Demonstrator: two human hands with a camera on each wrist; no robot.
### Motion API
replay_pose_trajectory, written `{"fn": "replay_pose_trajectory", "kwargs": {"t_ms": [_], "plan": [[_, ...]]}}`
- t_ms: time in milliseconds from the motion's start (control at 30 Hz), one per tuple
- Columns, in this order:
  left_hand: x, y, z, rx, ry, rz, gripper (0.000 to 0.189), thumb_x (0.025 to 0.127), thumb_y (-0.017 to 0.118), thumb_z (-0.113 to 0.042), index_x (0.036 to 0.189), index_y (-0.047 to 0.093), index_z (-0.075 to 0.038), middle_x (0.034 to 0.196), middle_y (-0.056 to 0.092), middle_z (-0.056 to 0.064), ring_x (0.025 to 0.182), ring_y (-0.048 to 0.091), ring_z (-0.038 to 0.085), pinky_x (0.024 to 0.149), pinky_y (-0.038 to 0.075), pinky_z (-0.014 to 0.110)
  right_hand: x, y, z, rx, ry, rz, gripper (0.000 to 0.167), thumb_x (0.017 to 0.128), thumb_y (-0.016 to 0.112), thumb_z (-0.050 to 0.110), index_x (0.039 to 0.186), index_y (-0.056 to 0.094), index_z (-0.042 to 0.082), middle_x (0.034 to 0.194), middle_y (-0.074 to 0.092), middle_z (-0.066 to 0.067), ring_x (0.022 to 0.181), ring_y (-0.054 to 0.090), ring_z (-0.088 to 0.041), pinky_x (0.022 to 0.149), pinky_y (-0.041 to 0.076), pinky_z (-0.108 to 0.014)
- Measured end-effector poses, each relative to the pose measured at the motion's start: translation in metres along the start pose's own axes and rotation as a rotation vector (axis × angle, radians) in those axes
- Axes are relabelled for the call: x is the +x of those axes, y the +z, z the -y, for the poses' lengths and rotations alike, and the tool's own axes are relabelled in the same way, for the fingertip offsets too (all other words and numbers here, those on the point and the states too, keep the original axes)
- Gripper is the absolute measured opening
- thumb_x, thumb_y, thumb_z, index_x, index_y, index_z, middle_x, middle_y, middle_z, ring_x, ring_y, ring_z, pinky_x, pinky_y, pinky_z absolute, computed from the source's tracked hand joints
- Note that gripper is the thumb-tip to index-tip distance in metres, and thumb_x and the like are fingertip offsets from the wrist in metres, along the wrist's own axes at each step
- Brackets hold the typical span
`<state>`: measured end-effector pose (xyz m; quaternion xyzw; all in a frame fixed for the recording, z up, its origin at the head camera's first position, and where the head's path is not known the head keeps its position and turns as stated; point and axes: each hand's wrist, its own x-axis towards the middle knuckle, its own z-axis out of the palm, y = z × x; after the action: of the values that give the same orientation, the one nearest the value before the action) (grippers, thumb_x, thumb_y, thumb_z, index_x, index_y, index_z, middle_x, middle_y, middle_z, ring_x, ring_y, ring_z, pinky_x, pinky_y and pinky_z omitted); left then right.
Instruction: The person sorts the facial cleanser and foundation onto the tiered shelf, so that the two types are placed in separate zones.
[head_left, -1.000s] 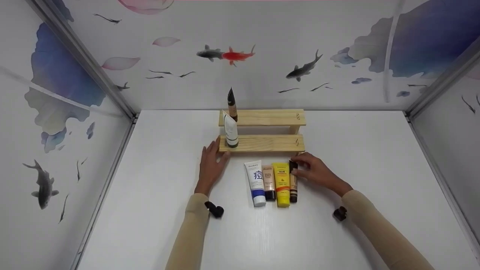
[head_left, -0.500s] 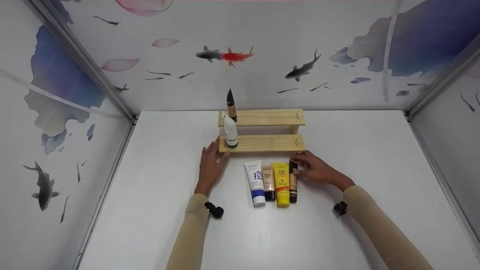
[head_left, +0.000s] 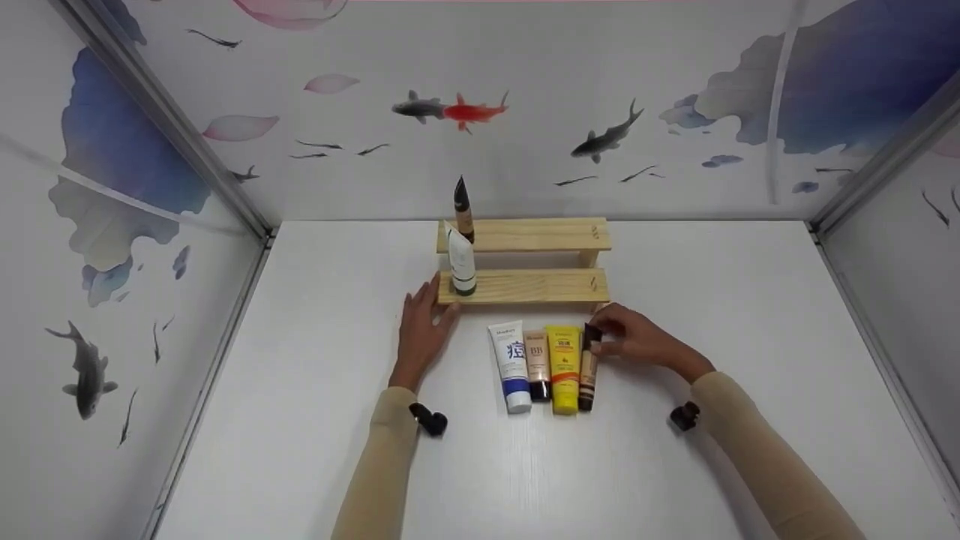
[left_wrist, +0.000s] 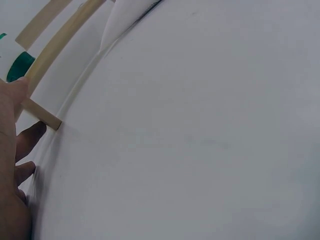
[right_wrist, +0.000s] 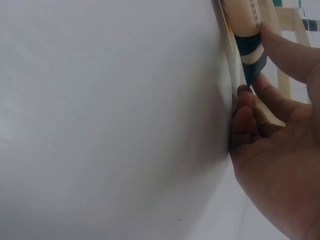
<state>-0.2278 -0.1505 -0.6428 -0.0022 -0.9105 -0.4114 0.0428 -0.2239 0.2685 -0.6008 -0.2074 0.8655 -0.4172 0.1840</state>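
In the head view my right hand (head_left: 637, 335) pinches the black crimped end of a slim black-and-beige cosmetic tube (head_left: 589, 369) at the right of a row. The right wrist view shows the thumb and a fingertip at that tube's (right_wrist: 248, 42) dark tip. Beside it lie a yellow tube (head_left: 564, 367), a beige BB tube (head_left: 537, 364) and a white-and-blue tube (head_left: 511, 367). My left hand (head_left: 424, 337) rests against the left end of a two-tier wooden rack (head_left: 536, 286), thumb at the front edge, fingers along the side; the left wrist view shows fingertips at its leg (left_wrist: 47, 116).
A white tube with a dark green cap (head_left: 462, 262) stands at the left of the lower tier. Behind it, a black-and-beige tube (head_left: 463, 210) stands on the upper tier. The white table (head_left: 300, 360) meets panels printed with fish (head_left: 607, 140) at the back and sides.
The slim tube has turned slightly, its crimped end shifting right, apart from the yellow tube. My right hand has moved slightly right with it. The left hand stays at the rack.
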Motion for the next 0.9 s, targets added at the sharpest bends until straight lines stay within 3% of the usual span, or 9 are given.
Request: {"fn": "replay_pose_trajectory", "kwargs": {"t_ms": [167,333,667,900], "plan": [[0.000,0.001,0.001,0.002,0.027,-0.005,0.077,0.112,0.059,-0.053,0.176,0.032,-0.018,0.175,0.041,0.011,0.166,0.029,0.033,0.141,0.005,0.046,-0.006,-0.007,0.000,0.071,0.007,0.009,0.039,0.095,0.088,0.020,0.124,0.069,0.004,0.110,0.065,-0.012,0.101,0.054,-0.026,0.085,0.047,-0.030],[-0.001,0.000,0.001,-0.016,0.013,-0.003,0.079,0.112,0.058,-0.057,0.176,0.032,-0.020,0.177,0.038,0.013,0.167,0.026,0.035,0.140,0.008,0.052,-0.011,-0.011,0.000,0.160,0.036,0.011,0.037,0.095,0.089,0.016,0.123,0.069,0.002,0.111,0.069,-0.014,0.100,0.059,-0.026,0.083,0.053,-0.024],[-0.001,0.000,0.000,0.005,0.011,-0.006,0.078,0.112,0.059,-0.054,0.176,0.031,-0.020,0.176,0.040,0.014,0.167,0.027,0.035,0.140,0.005,0.048,-0.021,-0.016,-0.001,0.298,0.090,0.004,0.036,0.096,0.087,0.013,0.123,0.069,-0.002,0.113,0.075,-0.014,0.098,0.067,-0.024,0.085,0.060,-0.025],[0.000,0.001,0.001,0.010,0.016,-0.011,0.077,0.112,0.060,-0.053,0.176,0.031,-0.020,0.176,0.040,0.014,0.167,0.027,0.035,0.140,0.006,0.048,-0.025,-0.023,0.006,0.281,0.105,-0.037,0.042,0.097,0.087,0.021,0.129,0.074,-0.003,0.116,0.074,-0.013,0.101,0.067,-0.029,0.086,0.062,-0.027]]}}
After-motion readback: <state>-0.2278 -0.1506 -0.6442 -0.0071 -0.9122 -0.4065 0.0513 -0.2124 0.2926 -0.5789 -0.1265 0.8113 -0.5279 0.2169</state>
